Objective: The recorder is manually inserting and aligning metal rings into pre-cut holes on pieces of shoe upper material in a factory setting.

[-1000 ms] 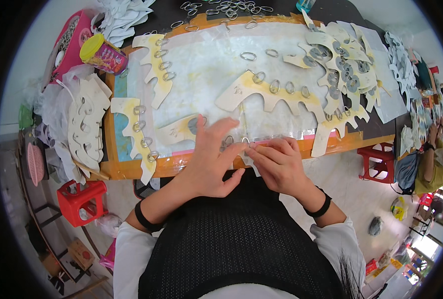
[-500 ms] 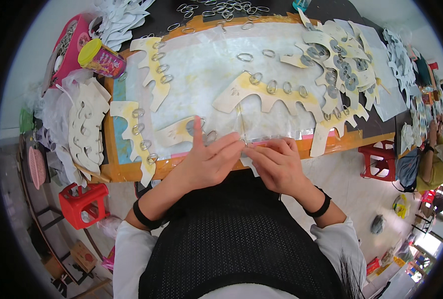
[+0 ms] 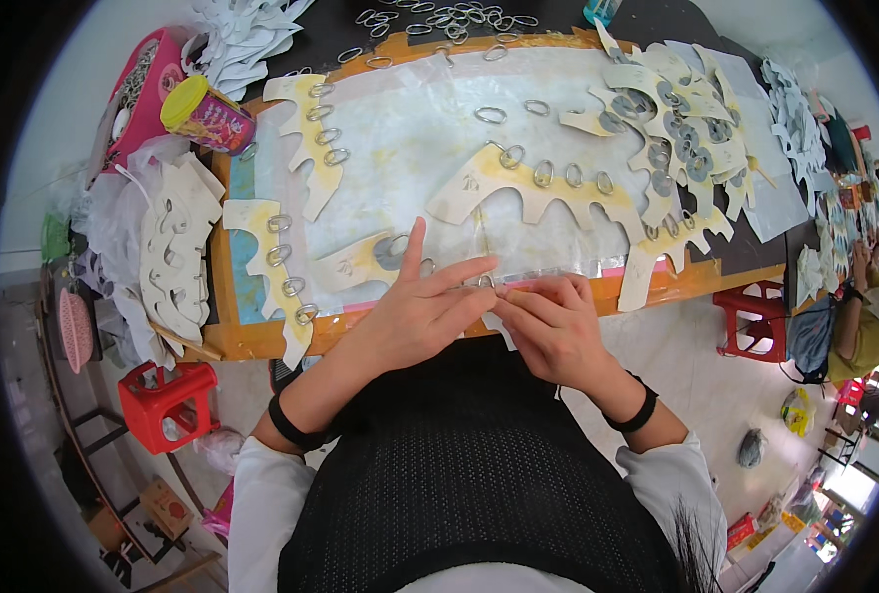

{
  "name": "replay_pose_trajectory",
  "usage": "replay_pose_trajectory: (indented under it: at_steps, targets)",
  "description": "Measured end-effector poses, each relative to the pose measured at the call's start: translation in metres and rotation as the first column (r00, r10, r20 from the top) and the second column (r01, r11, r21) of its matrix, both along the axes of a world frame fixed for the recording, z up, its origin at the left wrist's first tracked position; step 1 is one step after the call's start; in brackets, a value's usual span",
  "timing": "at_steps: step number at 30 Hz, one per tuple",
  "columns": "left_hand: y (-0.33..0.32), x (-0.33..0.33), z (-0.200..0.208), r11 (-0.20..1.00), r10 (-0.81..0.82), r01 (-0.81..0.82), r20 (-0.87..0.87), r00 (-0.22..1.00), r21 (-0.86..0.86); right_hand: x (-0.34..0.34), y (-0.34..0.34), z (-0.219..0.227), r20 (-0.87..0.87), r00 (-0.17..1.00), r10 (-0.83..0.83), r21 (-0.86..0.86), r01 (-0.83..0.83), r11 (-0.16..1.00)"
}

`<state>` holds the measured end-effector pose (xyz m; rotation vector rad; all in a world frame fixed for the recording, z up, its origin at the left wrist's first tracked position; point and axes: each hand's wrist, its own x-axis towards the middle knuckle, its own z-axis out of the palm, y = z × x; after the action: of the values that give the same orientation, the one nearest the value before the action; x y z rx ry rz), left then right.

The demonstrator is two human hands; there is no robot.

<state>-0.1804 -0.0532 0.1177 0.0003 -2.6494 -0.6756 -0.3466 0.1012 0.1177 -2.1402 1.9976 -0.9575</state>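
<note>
A cream cut-out piece (image 3: 345,265) with scalloped tabs and yellowish glue stains lies at the table's near edge, mostly beneath my hands. My left hand (image 3: 415,314) grips it, one finger raised and the others reaching around an oval metal ring (image 3: 486,281). From the other side, my right hand (image 3: 555,331) is closed, its thumb and fingertips pinching the piece beside that ring. The pinched tab itself is hidden by the fingers. Farther up lies a curved cream piece (image 3: 530,196) with several rings along its edge.
Ringed pieces (image 3: 263,259) lie at left, and a pile of cut-outs (image 3: 681,124) at right. Loose rings (image 3: 459,18) are scattered at the back. A yellow-lidded tub (image 3: 207,117) stands beside a pink basket (image 3: 135,94). Red stools (image 3: 167,405) flank the table.
My left hand's fingers have shifted slightly right and spread around the ring, which shows more plainly now. My right hand stays nearly in place, still pinching. The view has shifted a little.
</note>
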Motion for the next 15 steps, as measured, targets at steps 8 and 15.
replay_pose_trajectory:
  at_steps: [8,15]
  targets:
    - [0.013,0.008,-0.009,0.992,0.121,-0.119,-0.063,0.991,0.028,0.006,0.003,-0.003,0.103,0.991,-0.081,0.046,0.077,0.996]
    - [0.029,0.006,-0.01,0.953,0.3,-0.295,-0.077,0.951,0.063,0.018,-0.006,0.007,-0.015,0.994,-0.11,0.094,0.111,0.989]
